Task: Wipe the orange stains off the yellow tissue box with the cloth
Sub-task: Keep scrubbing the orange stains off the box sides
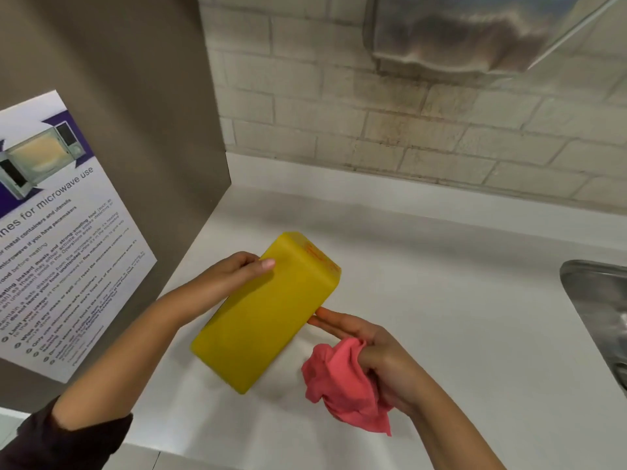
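The yellow tissue box (264, 313) is tilted above the white counter, its long plain side facing me. Orange stains (317, 254) mark its far end face. My left hand (234, 273) grips the box's upper left edge, thumb on the top face. My right hand (366, 337) supports the box's right side with stretched fingers, while a crumpled pink cloth (342, 381) is tucked in its palm, hanging below and clear of the box.
The white counter (441, 300) runs to a tiled wall behind. A brown panel with a microwave-use poster (57, 239) stands close on the left. A steel sink rim (597, 300) is at the right edge. A metal dispenser (475, 32) hangs above.
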A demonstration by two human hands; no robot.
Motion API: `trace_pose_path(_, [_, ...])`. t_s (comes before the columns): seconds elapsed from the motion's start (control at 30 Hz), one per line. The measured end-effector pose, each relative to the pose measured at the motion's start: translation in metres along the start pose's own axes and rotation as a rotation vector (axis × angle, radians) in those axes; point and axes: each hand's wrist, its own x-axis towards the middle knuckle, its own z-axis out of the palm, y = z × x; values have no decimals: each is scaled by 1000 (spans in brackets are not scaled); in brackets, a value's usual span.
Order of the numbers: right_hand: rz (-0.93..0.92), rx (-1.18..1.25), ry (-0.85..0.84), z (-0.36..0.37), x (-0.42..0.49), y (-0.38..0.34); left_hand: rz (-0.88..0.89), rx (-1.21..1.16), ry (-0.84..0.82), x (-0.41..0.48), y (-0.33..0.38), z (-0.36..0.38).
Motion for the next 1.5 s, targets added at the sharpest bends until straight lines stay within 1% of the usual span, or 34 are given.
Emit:
trace_pose_path(0.1, [-16,-301,5,7,-5,-6,30,-101,111,-5,6,6])
trace_pose_path(0.2, [-23,-471,-31,14,-5,-5,88,-151,251,-7,3,16])
trace_pose_path(0.3, [16,-529,-39,21,-5,-5,129,-151,350,-6,-9,24])
trace_pose_path(0.37, [29,-543,-51,21,-8,-10,155,-128,369,-5,-17,25])
trace_pose_path(0.47, [-27,-565,-15,9,-16,-27,192,-127,378,-4,-24,25])
trace_pose_path(0.6, [-102,-654,139,-13,-34,-57,215,-130,385,-4,-32,24])
trace_pose_path(0.73, [-329,-828,412,-28,-50,-85,244,-157,378,-2,-43,25])
trace_pose_path(0.8, [-406,-892,527,-34,-52,-97,259,-173,383,-2,-46,25])
trace_pose_path(0.9, [-467,-896,648,-40,-50,-115,266,-185,379,1,-49,23])
trace_pose_path(0.97, [-504,-886,679,-42,-50,-126,264,-179,376,2,-49,21])
trace_pose_path(1.1, [-594,-845,626,-41,-58,-145,272,-175,373,2,-49,20])
trace_pose_path(1.2, [-638,-678,567,-42,-61,-158,277,-175,372,2,-50,18])
trace_pose_path(1.27, [-619,-533,475,-46,-60,-162,275,-180,372,3,-51,17])
trace_pose_path(1.33, [-557,-444,458,-55,-53,-159,274,-181,376,4,-52,16])
trace_pose_path(1.4, [-465,-514,566,-66,-41,-146,275,-181,380,5,-52,15])
trace_pose_path(1.47, [-335,-679,697,-79,-25,-127,272,-183,381,5,-52,14])
trace_pose_path(1.5, [-270,-733,729,-85,-19,-117,272,-185,381,5,-53,14])
